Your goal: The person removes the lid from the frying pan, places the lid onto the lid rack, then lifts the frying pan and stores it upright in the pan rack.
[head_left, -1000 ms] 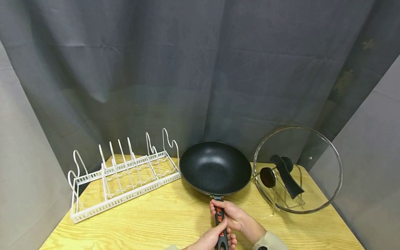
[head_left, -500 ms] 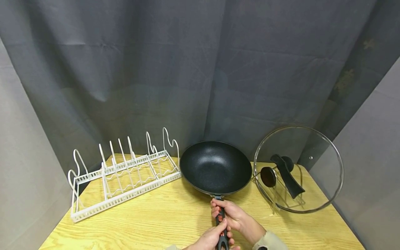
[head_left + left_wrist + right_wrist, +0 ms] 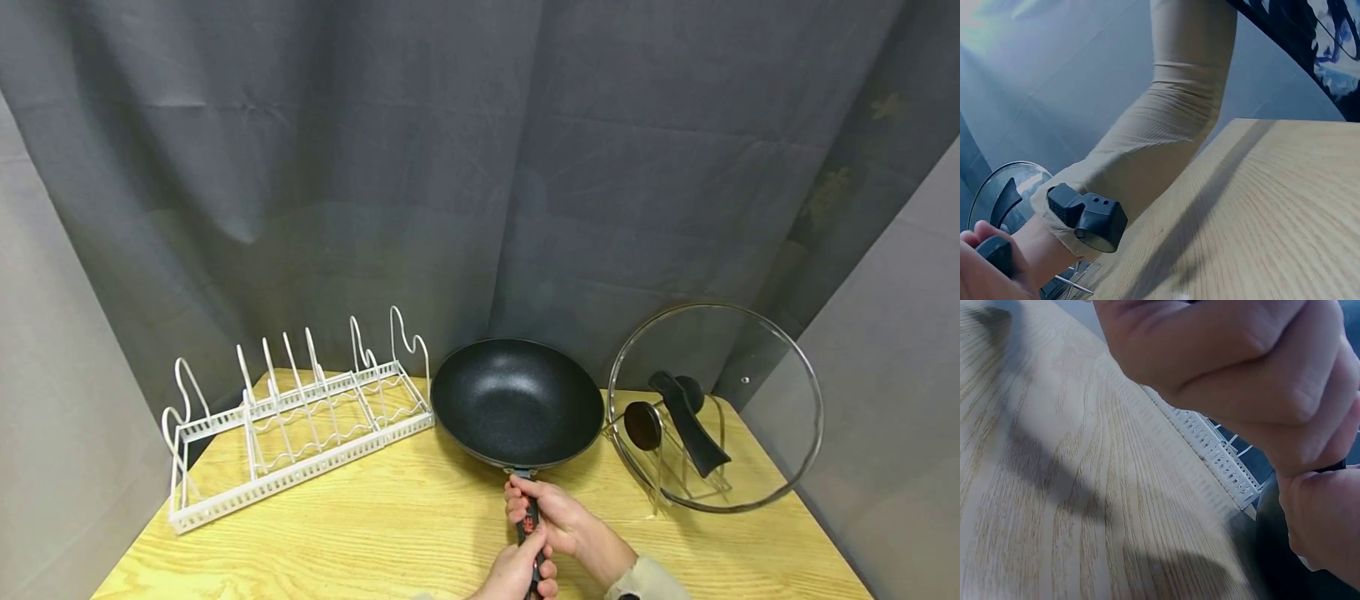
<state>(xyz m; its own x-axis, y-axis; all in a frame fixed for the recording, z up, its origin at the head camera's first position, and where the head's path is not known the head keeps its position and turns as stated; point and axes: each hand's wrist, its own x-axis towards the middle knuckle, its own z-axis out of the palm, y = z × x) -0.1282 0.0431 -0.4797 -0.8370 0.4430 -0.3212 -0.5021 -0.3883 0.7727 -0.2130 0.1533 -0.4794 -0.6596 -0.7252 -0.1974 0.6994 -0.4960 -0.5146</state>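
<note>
A black wok (image 3: 517, 404) with a dark interior sits at the middle of the table, its black handle (image 3: 529, 523) with red lettering pointing toward me. My right hand (image 3: 562, 521) grips the handle close to the pan. Nearer to me, my left hand (image 3: 517, 567) wraps the handle toward its end, thumb on top, touching or nearly touching the right hand. Part of the left hand (image 3: 985, 275) shows at the corner of the left wrist view, before the sleeved right arm (image 3: 1141, 144). Both hands hide most of the handle.
On the left stands a white wire pan rack (image 3: 300, 462) with several upright dividers. At the right, a glass lid (image 3: 810, 433) with a black knob leans in a small wire stand, with a black detachable-looking handle (image 3: 686, 425) beside it. Grey curtains (image 3: 480, 167) close off the wooden table (image 3: 360, 533).
The left hand's fingers loosened slightly half a second ago and have curled round the handle again, covering more of its end. Right hand, wok, rack and lid look unmoved.
</note>
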